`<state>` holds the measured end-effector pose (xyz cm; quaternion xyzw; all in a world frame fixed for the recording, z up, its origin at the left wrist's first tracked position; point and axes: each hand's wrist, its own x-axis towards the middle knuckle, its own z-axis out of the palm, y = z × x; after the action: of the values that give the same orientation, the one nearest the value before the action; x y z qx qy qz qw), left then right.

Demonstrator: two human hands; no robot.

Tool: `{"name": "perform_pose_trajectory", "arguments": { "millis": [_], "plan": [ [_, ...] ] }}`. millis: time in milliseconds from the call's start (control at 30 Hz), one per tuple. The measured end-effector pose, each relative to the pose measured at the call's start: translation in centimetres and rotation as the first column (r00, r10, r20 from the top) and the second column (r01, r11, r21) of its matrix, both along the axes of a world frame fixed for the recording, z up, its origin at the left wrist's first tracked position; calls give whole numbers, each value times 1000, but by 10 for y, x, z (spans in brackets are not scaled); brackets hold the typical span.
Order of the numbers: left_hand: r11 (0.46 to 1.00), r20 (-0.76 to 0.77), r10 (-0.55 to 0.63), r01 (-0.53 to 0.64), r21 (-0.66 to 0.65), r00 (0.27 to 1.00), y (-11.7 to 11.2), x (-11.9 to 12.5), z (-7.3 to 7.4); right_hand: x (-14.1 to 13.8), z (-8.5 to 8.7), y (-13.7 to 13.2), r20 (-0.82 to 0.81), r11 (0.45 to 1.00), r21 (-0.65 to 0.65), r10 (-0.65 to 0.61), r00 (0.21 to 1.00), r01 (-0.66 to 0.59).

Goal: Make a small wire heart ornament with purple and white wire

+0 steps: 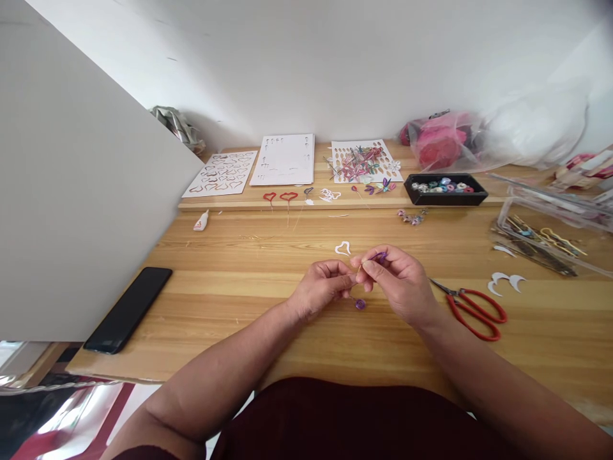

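Both my hands meet over the middle of the wooden table. In my right hand (400, 281), thumb and fingers pinch a small purple thread-wrapped piece (382, 255); the fingers hide much of its shape. My left hand (325, 286) is closed at the fingertips on a thin wire (359, 269), which runs toward the right fingers. Just below the fingertips is a small spool of purple thread (360, 305); I cannot tell whether it hangs or rests on the table. Beyond the hands lies a white heart-shaped paper cutout (343, 248).
Red-handled scissors (479, 313) and white crescent cutouts (500, 278) lie at right. A black tray of thread spools (445, 188) stands on the back ledge, near red hearts on wires (288, 197). At left are a phone (129, 310) and a glue bottle (201, 221).
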<state>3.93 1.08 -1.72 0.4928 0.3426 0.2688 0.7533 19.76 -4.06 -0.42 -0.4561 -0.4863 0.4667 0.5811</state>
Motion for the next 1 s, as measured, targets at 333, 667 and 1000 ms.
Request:
{"name": "perform_pose_trajectory", "arguments": {
  "millis": [333, 667, 1000],
  "plan": [
    [960, -130, -35, 69, 271, 991, 0, -3, -10, -3, -1, 1, -9, 999, -46, 9, 1000, -10],
    [387, 26, 320, -155, 909, 947, 0, -9, -3, -4, 0, -2, 151, 992, -38, -112, 982, 119],
    [339, 50, 346, -174, 925, 937, 1, -8, -6, -6, -4, -5, 208, 992, -28, -111, 972, 120]
  ]
}}
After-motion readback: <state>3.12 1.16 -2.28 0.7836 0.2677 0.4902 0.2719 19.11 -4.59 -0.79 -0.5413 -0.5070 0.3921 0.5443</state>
